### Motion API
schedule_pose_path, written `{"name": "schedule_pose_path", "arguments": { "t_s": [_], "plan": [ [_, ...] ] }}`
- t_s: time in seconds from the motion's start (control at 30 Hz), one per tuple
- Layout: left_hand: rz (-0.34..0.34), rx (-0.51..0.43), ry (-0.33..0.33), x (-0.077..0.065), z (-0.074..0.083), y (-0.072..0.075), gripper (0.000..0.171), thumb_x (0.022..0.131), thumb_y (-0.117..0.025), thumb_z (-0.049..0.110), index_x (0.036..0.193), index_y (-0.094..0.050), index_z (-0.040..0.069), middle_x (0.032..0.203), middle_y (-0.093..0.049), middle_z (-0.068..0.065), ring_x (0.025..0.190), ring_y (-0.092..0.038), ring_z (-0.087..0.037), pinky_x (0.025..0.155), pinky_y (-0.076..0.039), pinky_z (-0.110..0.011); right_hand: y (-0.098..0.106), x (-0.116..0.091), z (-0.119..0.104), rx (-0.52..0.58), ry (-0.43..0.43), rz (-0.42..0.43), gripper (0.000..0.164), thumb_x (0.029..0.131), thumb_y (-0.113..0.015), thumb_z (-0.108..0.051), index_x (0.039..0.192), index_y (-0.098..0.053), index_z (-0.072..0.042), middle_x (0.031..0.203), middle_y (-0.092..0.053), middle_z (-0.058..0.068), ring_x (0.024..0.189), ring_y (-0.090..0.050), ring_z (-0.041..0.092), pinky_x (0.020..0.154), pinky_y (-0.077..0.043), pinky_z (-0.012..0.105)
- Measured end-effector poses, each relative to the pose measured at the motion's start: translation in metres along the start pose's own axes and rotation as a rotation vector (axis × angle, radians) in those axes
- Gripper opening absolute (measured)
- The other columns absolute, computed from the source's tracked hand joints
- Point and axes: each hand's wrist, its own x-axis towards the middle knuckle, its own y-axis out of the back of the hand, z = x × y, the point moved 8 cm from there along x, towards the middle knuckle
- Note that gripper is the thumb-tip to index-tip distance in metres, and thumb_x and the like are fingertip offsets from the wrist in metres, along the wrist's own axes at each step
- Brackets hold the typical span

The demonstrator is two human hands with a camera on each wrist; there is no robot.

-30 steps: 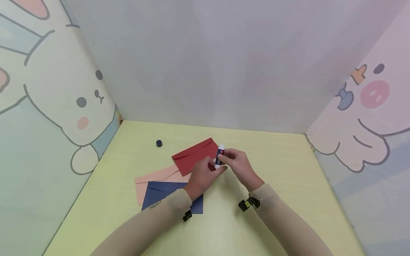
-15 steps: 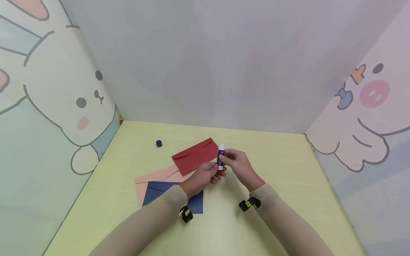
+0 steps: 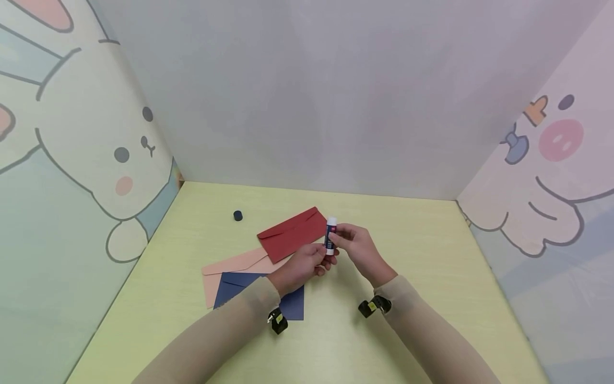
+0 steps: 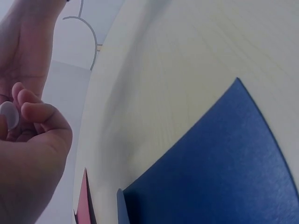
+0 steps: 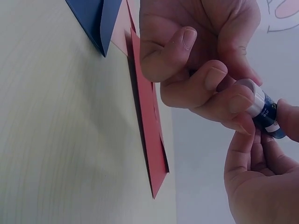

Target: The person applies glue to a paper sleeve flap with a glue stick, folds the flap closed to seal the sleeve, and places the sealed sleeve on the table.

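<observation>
A glue stick (image 3: 331, 229) with a dark blue label and white ends stands nearly upright between my two hands, above the red envelope's right end. My left hand (image 3: 298, 266) pinches its white bottom end between thumb and fingers; in the left wrist view the round white base (image 4: 10, 115) shows beside the curled fingers. With thumb and fingers, my right hand (image 3: 358, 250) grips the labelled barrel from the right. Beneath and left of the hands lies the red envelope (image 3: 290, 233). A small black cap (image 3: 237, 215) sits apart at the table's back left.
A pink envelope (image 3: 235, 263) lies partly under the red one and a blue envelope (image 3: 292, 306). The left forearm crosses over the blue envelope. Pale yellow table (image 3: 431, 256) extends to the right, with a grey wall (image 3: 316, 106) behind and printed side walls.
My left hand has turned and dropped slightly, its thumb now over the glue stick's bottom end and its fingers beneath. The right hand has stayed nearly still, holding the barrel.
</observation>
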Motion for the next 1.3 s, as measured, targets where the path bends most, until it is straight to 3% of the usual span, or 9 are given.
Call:
{"name": "schedule_pose_path", "arguments": {
  "t_s": [0.17,0.37,0.47,0.6,0.67,0.87,1.3],
  "plan": [
    [0.046,0.031,0.003,0.0,-0.002,0.004,0.048,0.13,-0.044,0.025,0.156,-0.062,-0.01,0.126,-0.072,-0.012,0.105,-0.064,-0.016,0.088,-0.053,-0.026,0.001,0.0,-0.001,0.005,-0.006,0.008,0.032,0.118,-0.074,-0.02,0.14,-0.076,0.004,0.126,-0.081,0.014,0.111,-0.071,0.019,0.115,-0.056,0.046],
    [0.225,0.085,-0.015,-0.003,-0.001,0.015,0.042,0.123,-0.065,0.038,0.145,-0.068,0.003,0.132,-0.074,-0.025,0.102,-0.068,-0.019,0.084,-0.057,-0.03,0.003,-0.002,-0.005,0.016,-0.002,0.027,0.034,0.117,-0.076,-0.021,0.139,-0.077,0.004,0.124,-0.082,0.011,0.109,-0.074,0.016,0.106,-0.062,0.031],
    [0.318,0.164,-0.037,-0.004,0.001,0.02,0.041,0.114,-0.081,0.043,0.133,-0.072,0.008,0.124,-0.076,-0.018,0.102,-0.069,-0.021,0.083,-0.058,-0.029,0.002,-0.001,-0.004,0.026,-0.008,0.032,0.035,0.116,-0.078,-0.021,0.14,-0.077,0.004,0.126,-0.082,0.012,0.112,-0.073,0.016,0.104,-0.06,0.027],
    [0.422,0.277,-0.065,-0.008,0.006,0.023,0.041,0.103,-0.094,0.043,0.117,-0.073,0.011,0.11,-0.076,-0.006,0.099,-0.068,-0.018,0.081,-0.056,-0.027,0.0,-0.001,-0.002,0.023,-0.019,0.034,0.038,0.115,-0.08,-0.023,0.142,-0.077,0.004,0.13,-0.082,0.014,0.116,-0.072,0.017,0.11,-0.057,0.031],
    [0.451,0.297,-0.081,-0.009,0.008,0.024,0.041,0.1,-0.097,0.04,0.114,-0.073,0.009,0.105,-0.076,-0.007,0.094,-0.067,-0.017,0.077,-0.055,-0.027,-0.002,-0.001,-0.003,0.017,-0.017,0.035,0.039,0.115,-0.08,-0.025,0.141,-0.077,0.003,0.13,-0.081,0.013,0.116,-0.071,0.017,0.111,-0.057,0.034],
    [0.479,0.303,-0.102,-0.011,0.011,0.024,0.04,0.1,-0.097,0.034,0.111,-0.072,0.006,0.102,-0.076,-0.01,0.091,-0.066,-0.016,0.075,-0.054,-0.027,-0.003,-0.001,-0.004,0.014,-0.013,0.043,0.037,0.114,-0.082,-0.026,0.138,-0.079,0.002,0.124,-0.081,0.009,0.114,-0.069,0.017,0.107,-0.057,0.035],
    [0.456,0.289,-0.043,-0.01,0.007,0.024,0.036,0.104,-0.093,0.041,0.113,-0.082,0.008,0.103,-0.077,-0.006,0.094,-0.065,-0.018,0.079,-0.055,-0.028,-0.002,-0.001,-0.003,0.01,-0.02,0.046,0.036,0.114,-0.081,-0.021,0.14,-0.079,0.003,0.125,-0.082,0.01,0.113,-0.071,0.015,0.104,-0.057,0.028]
  ]
}}
